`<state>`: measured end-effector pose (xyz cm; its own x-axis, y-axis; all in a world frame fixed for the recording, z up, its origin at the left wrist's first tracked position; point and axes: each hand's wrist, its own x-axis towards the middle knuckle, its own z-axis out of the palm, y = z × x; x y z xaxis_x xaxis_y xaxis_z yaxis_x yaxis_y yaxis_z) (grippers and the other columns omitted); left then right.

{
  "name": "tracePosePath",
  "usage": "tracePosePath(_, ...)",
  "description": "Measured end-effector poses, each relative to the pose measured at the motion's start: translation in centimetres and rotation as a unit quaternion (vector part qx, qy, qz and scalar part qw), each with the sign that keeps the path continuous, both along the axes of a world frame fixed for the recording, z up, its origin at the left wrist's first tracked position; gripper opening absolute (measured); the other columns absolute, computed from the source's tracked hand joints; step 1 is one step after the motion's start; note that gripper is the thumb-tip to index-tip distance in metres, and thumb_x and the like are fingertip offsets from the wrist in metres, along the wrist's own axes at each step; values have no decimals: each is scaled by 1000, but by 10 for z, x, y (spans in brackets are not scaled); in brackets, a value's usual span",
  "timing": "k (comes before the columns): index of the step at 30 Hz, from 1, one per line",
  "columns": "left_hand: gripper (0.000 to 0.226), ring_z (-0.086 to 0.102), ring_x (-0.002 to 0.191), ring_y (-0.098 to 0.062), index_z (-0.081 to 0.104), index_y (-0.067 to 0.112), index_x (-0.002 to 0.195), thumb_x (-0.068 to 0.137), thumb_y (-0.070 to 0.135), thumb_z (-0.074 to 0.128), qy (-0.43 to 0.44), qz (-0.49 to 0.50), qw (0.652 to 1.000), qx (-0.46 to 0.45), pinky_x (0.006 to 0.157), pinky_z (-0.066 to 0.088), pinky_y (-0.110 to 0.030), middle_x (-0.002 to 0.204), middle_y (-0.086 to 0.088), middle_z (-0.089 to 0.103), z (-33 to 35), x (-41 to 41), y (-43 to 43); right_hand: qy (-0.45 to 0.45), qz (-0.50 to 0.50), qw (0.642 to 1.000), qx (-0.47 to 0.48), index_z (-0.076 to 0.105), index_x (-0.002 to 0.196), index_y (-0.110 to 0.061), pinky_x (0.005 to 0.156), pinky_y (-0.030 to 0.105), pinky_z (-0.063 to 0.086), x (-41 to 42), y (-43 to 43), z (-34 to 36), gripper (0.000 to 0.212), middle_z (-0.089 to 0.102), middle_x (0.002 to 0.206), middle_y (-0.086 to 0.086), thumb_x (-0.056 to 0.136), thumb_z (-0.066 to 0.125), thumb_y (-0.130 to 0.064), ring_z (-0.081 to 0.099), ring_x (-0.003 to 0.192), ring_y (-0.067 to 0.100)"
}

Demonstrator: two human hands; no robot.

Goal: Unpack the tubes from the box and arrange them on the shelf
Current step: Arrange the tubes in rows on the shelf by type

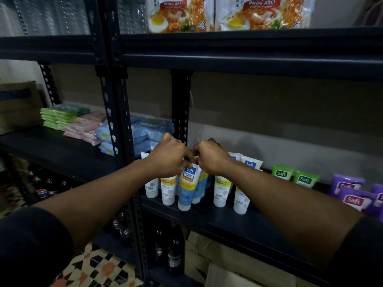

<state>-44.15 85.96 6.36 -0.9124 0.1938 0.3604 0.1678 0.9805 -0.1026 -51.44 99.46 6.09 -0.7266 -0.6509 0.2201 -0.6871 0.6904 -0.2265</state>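
Here, both hands are meeting over the blue tube (187, 189), which is standing cap-down near the front edge of the dark shelf (228, 220). The left hand (169, 158) is curling its fingers and pinching the flat top end of the blue tube. The right hand (210, 157) is also curling its fingers at this top end, but I cannot tell if it is gripping the blue tube or another one just behind it. White tubes (168, 190) are standing just left of the blue tube, and more white tubes (221, 191) just right of it. Further right of the blue tube, green tubes (283, 172) and then purple packs (352, 197) are sitting. High above it, noodle packets (180, 13) are standing.
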Motion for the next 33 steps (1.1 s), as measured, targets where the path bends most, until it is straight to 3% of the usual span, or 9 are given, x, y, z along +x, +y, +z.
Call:
tracePosePath(6, 22, 32, 83, -12, 69, 37, 109, 91, 42, 58, -3, 15, 1000, -20, 89, 23, -33, 85, 8, 54, -3, 2, 0, -5, 26, 1000, 4, 71, 96, -16, 66, 30, 43, -8, -3, -6, 15, 63, 100, 14, 85, 62, -10, 62, 86, 32)
tracePosePath(12, 22, 32, 87, -10, 67, 39, 109, 91, 44, 56, -23, 5, 999, -40, 87, 17, -34, 87, 11, 52, 1, 2, -4, -13, 55, 997, 53, 71, 103, -16, 77, 37, 56, -12, -2, 3, 23, 67, 103, 11, 80, 69, -21, 64, 90, 28)
tracePosePath(16, 22, 30, 87, -7, 65, 39, 113, 92, 39, 56, -46, -6, 996, -70, 89, 17, -36, 81, 15, 45, 7, 1, -4, -8, 57, 994, 92, 69, 102, -13, 71, 33, 53, -13, -3, 9, 25, 64, 98, 8, 78, 73, -18, 63, 88, 26)
tracePosePath(21, 24, 44, 95, -6, 65, 40, 112, 90, 36, 59, -49, -21, 994, -96, 94, 20, -38, 89, 15, 59, 9, -4, -3, 6, 72, 990, 120, 60, 79, -21, 56, 26, 40, -14, -4, 10, 13, 55, 75, 2, 80, 72, -19, 58, 71, 23)
tracePosePath(25, 24, 50, 95, -8, 67, 36, 111, 88, 35, 60, -47, -32, 991, -120, 96, 19, -39, 95, 13, 68, 9, -8, -1, 4, 89, 985, 145, 63, 88, -15, 57, 30, 47, -16, -5, 4, 19, 60, 81, 1, 78, 75, -24, 58, 71, 19)
tracePosePath(28, 24, 53, 94, -8, 68, 34, 109, 87, 35, 61, -53, -40, 988, -141, 92, 12, -36, 97, 13, 69, 10, -10, 0, -13, 105, 982, 156, 67, 99, -18, 69, 34, 55, -17, -4, 1, 32, 66, 93, 2, 73, 81, -27, 63, 80, 20)
tracePosePath(33, 22, 40, 85, -7, 68, 33, 107, 87, 40, 62, -68, -42, 985, -151, 91, 10, -34, 95, 12, 70, 9, -16, 0, 17, 93, 985, 147, 60, 86, -23, 63, 31, 45, -18, -4, -5, 22, 52, 85, 1, 76, 79, -24, 58, 76, 21)
